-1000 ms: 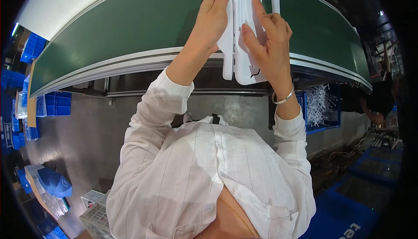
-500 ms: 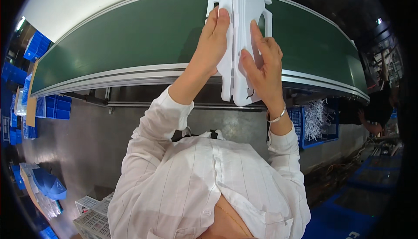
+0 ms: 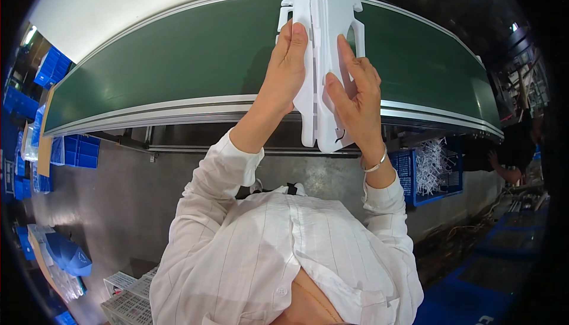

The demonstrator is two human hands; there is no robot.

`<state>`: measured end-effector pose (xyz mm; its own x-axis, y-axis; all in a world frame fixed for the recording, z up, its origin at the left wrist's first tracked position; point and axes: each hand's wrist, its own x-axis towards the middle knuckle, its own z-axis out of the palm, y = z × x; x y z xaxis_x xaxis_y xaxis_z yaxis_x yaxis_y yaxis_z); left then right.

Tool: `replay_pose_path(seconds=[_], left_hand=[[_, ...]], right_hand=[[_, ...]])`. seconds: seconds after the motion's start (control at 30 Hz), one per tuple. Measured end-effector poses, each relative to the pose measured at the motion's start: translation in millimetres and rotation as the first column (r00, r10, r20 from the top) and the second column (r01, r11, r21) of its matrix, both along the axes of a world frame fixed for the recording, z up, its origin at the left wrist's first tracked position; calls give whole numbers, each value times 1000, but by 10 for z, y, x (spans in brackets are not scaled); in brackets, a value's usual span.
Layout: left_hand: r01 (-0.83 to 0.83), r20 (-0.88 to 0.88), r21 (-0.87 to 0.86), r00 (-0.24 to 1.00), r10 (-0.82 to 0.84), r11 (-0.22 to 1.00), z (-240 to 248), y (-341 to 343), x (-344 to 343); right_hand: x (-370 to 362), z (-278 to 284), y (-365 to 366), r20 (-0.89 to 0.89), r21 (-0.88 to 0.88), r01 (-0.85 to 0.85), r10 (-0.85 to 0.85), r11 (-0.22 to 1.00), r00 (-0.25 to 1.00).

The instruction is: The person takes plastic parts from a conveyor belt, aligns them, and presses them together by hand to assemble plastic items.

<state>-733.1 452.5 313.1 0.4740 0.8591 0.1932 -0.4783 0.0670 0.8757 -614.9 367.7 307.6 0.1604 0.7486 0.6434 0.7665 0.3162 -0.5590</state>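
A long white plastic part (image 3: 328, 46) is held up over the near edge of the green work surface (image 3: 195, 46). Two narrow panels lie side by side along its length, with a seam between them. Open loops stick out on both outer sides near the far end. My left hand (image 3: 285, 67) is closed round the left panel, thumb on top. On the right panel rests my right hand (image 3: 360, 97), gripping its outer side with thumb and index finger stretched over the face. The underside of the part and several fingertips are hidden.
Under the bench at right stands a blue crate (image 3: 441, 191) of small white pieces. Beyond it, another person's hand (image 3: 493, 159) shows in the dark. Blue bins (image 3: 81, 150) are at left, a blue umbrella-like item (image 3: 70, 254) lower left, and grey slotted crates (image 3: 131, 301) near my left side.
The whole view has shifted slightly, so bench, hands and white part all sit a little lower. Both hands keep the same grip on the part.
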Motion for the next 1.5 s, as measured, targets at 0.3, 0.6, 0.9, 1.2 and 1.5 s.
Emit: replay_pose_path(seconds=[0.3, 0.6, 0.9, 1.2, 1.5], left_hand=[[-28, -27, 43, 999, 29, 999, -76, 37, 28], [12, 14, 46, 1000, -13, 999, -27, -25, 47], [15, 11, 94, 1000, -16, 995, -124, 17, 54], [41, 24, 190, 999, -47, 981, -51, 39, 32], [241, 155, 85, 955, -252, 967, -104, 143, -55]], right_hand=[[10, -26, 19, 56, 59, 57, -60, 997, 997], [21, 4, -1, 93, 44, 44, -48, 998, 995], [0, -61, 69, 27, 0, -18, 18, 1000, 999], [-119, -35, 73, 217, 74, 79, -93, 994, 972], [591, -201, 243, -506, 91, -69, 105, 993, 856]])
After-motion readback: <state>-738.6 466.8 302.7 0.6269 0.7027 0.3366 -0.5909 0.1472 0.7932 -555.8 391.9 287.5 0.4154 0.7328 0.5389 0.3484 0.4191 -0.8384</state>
